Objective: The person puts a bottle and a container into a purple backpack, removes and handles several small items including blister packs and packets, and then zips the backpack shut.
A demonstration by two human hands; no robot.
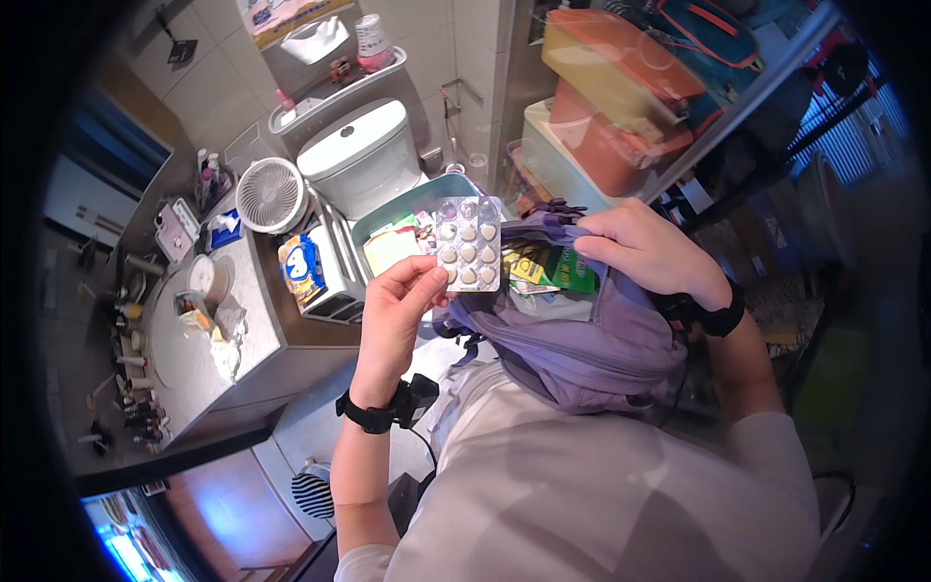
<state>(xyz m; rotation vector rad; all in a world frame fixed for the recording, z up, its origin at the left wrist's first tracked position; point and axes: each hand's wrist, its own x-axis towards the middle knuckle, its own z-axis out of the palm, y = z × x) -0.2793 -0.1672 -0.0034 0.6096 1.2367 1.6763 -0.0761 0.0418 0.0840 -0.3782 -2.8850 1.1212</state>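
Observation:
Between the thumb and fingers of my left hand (407, 295) is a blister pack of tablets (469, 244), held up by its lower left corner. Some of its upper pockets look emptied. My right hand (644, 244) pinches the top edge of a purple fabric backpack (574, 349), which hangs unzipped against my front. Inside the bag lie a green packet (571, 270) and a yellow packet (525, 263); its lower contents are hidden. Behind the blister pack, a teal-rimmed bin (436, 190) holds wrappers and papers.
A white toilet (356, 149) stands ahead. To the left are a round fan (271, 195), a blue and yellow snack packet (302, 269) and a cluttered counter (254, 320). Orange-lidded storage boxes (625, 58) are stacked at the upper right, behind a glass panel. A striped round object (313, 491) lies lower left.

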